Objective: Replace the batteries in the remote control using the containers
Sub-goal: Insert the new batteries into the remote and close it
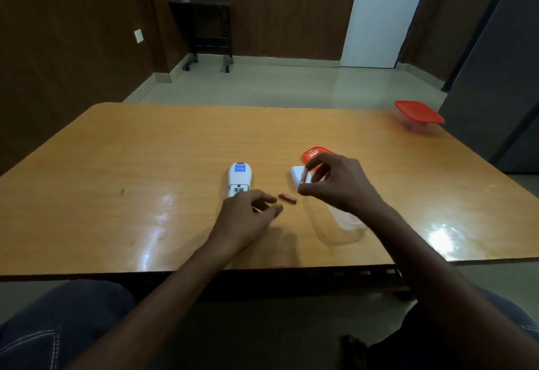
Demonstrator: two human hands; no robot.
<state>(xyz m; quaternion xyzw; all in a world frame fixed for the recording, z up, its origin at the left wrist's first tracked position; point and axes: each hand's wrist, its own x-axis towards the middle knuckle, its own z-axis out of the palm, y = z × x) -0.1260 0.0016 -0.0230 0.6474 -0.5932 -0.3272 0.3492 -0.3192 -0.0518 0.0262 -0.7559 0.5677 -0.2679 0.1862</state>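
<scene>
Your right hand (338, 182) pinches a red battery (304, 175) at frame centre, hiding most of the clear container (341, 223) and red lid (313, 153). Your left hand (248, 218), fingers loosely curled and holding nothing, covers the remote (239, 178)'s near end; a second battery (288, 197) lies between your hands.

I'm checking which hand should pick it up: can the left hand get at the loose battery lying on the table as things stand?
Probably yes. The loose battery lies bare on the table, just beyond the left hand fingertips, nothing between them. The right hand holds another battery farther back.
</scene>
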